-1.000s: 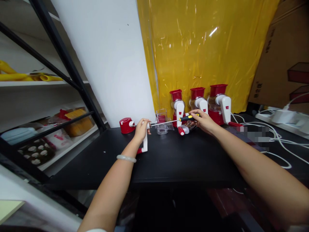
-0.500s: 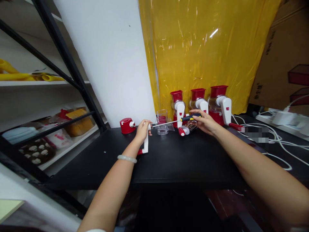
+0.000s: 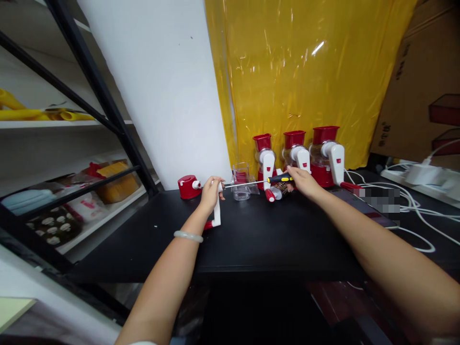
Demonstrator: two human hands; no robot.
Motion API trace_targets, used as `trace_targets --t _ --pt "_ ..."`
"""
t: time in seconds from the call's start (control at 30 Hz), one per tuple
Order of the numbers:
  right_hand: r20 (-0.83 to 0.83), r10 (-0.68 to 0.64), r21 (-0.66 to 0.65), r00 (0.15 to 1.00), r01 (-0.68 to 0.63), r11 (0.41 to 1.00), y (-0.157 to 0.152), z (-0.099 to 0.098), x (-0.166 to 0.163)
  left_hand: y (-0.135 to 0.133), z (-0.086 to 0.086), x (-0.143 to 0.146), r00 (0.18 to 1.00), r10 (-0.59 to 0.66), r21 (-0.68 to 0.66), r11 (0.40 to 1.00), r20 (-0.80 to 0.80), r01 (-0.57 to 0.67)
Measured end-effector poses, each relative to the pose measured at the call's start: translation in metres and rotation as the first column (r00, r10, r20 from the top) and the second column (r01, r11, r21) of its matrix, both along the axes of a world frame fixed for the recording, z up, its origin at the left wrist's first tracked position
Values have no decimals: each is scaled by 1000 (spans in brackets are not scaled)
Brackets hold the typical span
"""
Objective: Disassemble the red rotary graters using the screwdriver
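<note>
As left hand (image 3: 211, 194) grips white crank handle (image 3: 217, 213) over desk (image 3: 258, 239), toward its back edge, apparently bracing it, right hand (image 3: 302, 182) grips screwdriver (image 3: 279, 178) near-level, likely lining it up.

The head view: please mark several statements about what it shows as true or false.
1. The right hand holds the screwdriver. True.
2. The screwdriver's handle is entirely red. False: it is dark with yellow.
3. The left hand holds a white crank. True.
4. The bracelet is on the right wrist. False: it is on the left.
5. Three crank machines stand before the yellow sheet. True.
</note>
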State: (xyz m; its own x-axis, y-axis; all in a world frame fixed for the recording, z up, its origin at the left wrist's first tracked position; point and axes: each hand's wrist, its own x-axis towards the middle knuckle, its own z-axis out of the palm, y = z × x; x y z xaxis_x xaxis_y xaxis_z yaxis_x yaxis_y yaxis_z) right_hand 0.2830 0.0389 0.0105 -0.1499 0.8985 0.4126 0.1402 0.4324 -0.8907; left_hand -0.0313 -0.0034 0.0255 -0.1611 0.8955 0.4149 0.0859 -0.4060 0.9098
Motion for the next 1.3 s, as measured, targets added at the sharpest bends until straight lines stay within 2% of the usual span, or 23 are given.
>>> trace_targets --t 0.07,0.43,0.67,1.03,1.13,1.23,1.3 --pt "-13 -2 -2 1000 2 1000 1 -1 0 0 0 0 1000 -4 8 1000 -1 4" --pt "-336 12 -85 942 -43 995 -3 3 -6 -1 -1 1 1000 -15 -4 1000 3 15" --pt "-420 34 -109 907 -88 990 -9 7 -6 0 -2 3 1000 -25 -43 999 -1 25" --pt "-484 150 -45 862 -195 980 -16 12 -2 -1 -3 4 999 -42 -71 997 17 43" --pt "-445 114 -21 888 -138 990 -10 11 -2 -2 -2 5 999 -46 -67 997 24 47" --pt "-392 -32 -8 919 31 999 -1 7 -2 -3 -1 6 998 -48 -61 997 29 50" --pt "-292 -109 -1 950 114 993 3 4 -1 -4 -1 6 999 -44 -65 997 32 46"
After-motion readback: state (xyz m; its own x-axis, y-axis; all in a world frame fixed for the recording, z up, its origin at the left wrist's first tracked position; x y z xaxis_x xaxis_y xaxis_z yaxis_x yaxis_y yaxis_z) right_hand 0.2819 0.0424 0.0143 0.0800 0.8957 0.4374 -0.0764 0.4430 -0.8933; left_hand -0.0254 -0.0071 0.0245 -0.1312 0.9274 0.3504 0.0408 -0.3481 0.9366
